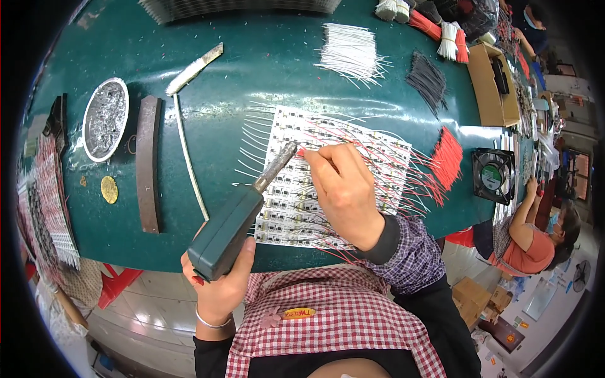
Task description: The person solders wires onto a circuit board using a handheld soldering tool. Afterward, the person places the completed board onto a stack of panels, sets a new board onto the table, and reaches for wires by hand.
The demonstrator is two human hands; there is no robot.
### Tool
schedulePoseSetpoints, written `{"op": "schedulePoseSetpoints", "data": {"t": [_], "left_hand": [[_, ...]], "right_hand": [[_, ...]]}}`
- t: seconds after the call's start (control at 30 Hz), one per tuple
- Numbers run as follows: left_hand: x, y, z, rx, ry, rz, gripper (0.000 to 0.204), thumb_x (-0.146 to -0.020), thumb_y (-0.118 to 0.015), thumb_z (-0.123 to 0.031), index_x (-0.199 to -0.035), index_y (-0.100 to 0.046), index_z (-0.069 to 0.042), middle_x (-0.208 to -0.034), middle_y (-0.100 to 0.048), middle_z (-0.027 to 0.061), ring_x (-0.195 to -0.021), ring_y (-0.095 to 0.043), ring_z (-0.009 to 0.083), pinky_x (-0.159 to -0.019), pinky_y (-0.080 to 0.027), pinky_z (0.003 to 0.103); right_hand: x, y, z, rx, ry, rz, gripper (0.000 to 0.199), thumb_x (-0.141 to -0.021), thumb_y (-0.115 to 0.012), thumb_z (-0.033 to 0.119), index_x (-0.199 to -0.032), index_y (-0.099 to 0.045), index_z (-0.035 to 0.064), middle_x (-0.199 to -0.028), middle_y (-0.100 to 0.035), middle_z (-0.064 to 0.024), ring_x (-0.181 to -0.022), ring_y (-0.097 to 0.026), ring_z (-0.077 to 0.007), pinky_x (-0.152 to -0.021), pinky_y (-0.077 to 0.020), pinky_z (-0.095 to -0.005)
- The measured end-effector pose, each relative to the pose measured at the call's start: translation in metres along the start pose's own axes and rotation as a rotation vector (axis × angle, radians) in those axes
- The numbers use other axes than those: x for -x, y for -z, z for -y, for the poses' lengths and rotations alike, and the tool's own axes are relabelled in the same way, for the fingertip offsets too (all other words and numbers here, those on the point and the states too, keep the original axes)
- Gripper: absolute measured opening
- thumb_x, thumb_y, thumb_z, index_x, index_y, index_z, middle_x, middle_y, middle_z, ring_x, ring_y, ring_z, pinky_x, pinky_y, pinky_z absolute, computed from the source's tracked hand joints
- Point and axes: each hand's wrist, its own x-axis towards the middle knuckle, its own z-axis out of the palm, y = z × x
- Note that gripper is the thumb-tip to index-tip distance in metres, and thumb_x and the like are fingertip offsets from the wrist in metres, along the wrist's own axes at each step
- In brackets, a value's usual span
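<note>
On the green table [277, 75], the circuit-board panel [287, 205] is bearing white wires [252, 135] leftward, red ones rightward; wiring seems well advanced, though loose wires [348, 51] beyond it are suggesting more is left. The left hand [222, 291] is gripping a soldering iron [225, 233], the right hand [345, 192] apparently pinching a red wire [300, 153] over the panel. Left of it, a white bowl [99, 157] is holding silvery scrap [106, 120]; right, a cardboard box [482, 94] is holding black objects [500, 75].

Left hand [217, 277], 1; right hand [343, 195], 1; total 2. Soldering iron [224, 230], 1. White circuit-board panel [277, 223], 1. White wire heap [348, 51], 1; black wire heap [427, 82], 1; red wire heap [447, 160], 1; total 3. Oval dish [104, 159], 1. Brown bar [149, 170], 1. Yellowish disc [109, 189], 1. Square black fan [493, 175], 1. Cardboard boxes [484, 88], at least 2. Other people [524, 242], at least 3.
</note>
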Motion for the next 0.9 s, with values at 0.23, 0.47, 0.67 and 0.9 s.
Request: {"op": "schedulePoseSetpoints", "data": {"t": [0.23, 0.47, 0.67, 0.9], "left_hand": [[-0.004, 0.0, -0.002, -0.034, -0.057, 0.027, 0.017, -0.073, -0.074, 0.002, -0.089, -0.068, 0.004, -0.081, -0.068, 0.009, -0.065, -0.062, 0.0141, -0.06, -0.049, 0.026], [-0.005, -0.001, -0.005, -0.084, -0.111, 0.025, 0.016, -0.073, -0.073, 0.002, -0.088, -0.068, 0.004, -0.078, -0.066, 0.0086, -0.062, -0.062, 0.0166, -0.059, -0.049, 0.027], [0.005, 0.002, -0.003, -0.097, 0.02, -0.038, 0.017, -0.073, -0.075, -0.002, -0.088, -0.069, 0.003, -0.076, -0.067, 0.0086, -0.058, -0.062, 0.0174, -0.057, -0.049, 0.027], [0.005, -0.002, 0.002, -0.114, -0.083, -0.073, 0.018, -0.072, -0.077, -0.003, -0.088, -0.069, 0.002, -0.075, -0.067, 0.0083, -0.057, -0.062, 0.0174, -0.058, -0.049, 0.027]], "right_hand": [[-0.001, 0.001, 0.002, -0.006, -0.005, 0.022, 0.029, -0.071, -0.063, -0.007, -0.1, -0.063, -0.0055, -0.088, -0.053, -0.011, -0.08, -0.054, -0.025, -0.062, -0.0472, -0.0336], [-0.001, 0.002, 0.003, 0.002, -0.009, 0.032, 0.029, -0.071, -0.062, -0.006, -0.1, -0.063, -0.0057, -0.089, -0.052, -0.0108, -0.08, -0.053, -0.0249, -0.063, -0.0468, -0.0331], [-0.001, 0.003, 0.002, -0.007, 0.002, 0.032, 0.029, -0.072, -0.063, -0.006, -0.101, -0.063, -0.0063, -0.089, -0.052, -0.0112, -0.081, -0.053, -0.0248, -0.063, -0.0467, -0.0328], [-0.001, 0.002, 0.0, -0.006, -0.002, 0.013, 0.029, -0.071, -0.063, -0.006, -0.1, -0.064, -0.0061, -0.088, -0.052, -0.0114, -0.08, -0.053, -0.0249, -0.063, -0.047, -0.0329]]}}
